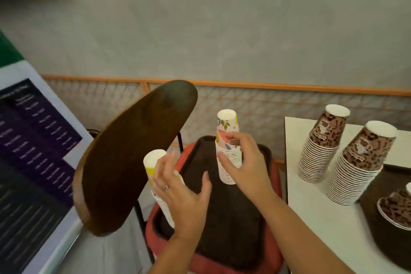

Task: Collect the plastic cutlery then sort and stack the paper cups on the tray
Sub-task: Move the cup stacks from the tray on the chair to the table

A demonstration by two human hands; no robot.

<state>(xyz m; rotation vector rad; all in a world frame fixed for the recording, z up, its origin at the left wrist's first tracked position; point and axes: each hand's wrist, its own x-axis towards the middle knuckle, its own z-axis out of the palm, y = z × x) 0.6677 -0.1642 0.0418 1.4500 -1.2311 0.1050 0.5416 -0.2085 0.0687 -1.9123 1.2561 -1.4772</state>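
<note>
A dark brown tray [222, 218] lies on a red seat [276, 184]. Two upside-down stacks of floral paper cups stand on it. My right hand [242, 162] curls round the taller floral stack [226, 122] near the tray's far side, thumb in front and fingers behind. The shorter floral stack [153, 160] stands at the tray's left edge. My left hand [180, 191] rests against its right side with fingers straight and spread. No cutlery is in view.
A curved brown wooden chair back [133, 158] rises left of the tray. On the white table [311, 218] at right stand two tall leopard-print cup stacks [322, 147], and a second dark tray [382, 236] holds a leopard-print cup on its side. A menu board [33, 151] leans at far left.
</note>
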